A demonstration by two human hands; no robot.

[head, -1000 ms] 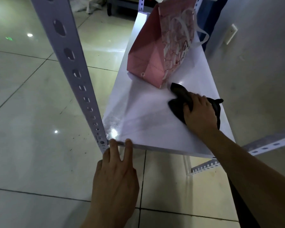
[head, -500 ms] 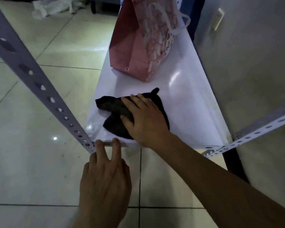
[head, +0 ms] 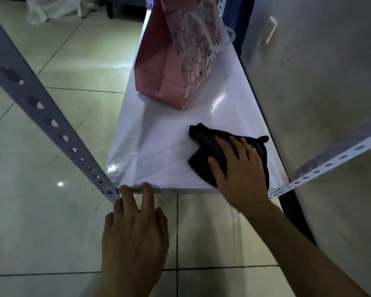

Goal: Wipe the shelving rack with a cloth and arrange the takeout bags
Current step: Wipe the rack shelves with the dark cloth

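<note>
The right hand (head: 240, 168) lies flat on a black cloth (head: 204, 146), fingers straight and spread, pressing it onto the white shelf board (head: 169, 144) near the board's front right corner. The left hand (head: 135, 232) rests its straight fingertips on the board's front edge, at the front left corner, holding nothing. A pink paper takeout bag (head: 176, 61) with white ribbon handles stands upright farther back on the board, apart from the cloth and taking up most of the board's width there. A grey perforated upright (head: 41, 106) slants down to the front left corner, just beside the left fingertips; a white perforated rail (head: 330, 161) runs off from the front right corner. Right of the board is a grey wall (head: 321, 86) with what looks like a white socket plate (head: 270, 28). Left of the board lies glossy tiled floor (head: 51, 211), with crumpled pale plastic (head: 51, 7), only dimly seen, lying far behind.
</note>
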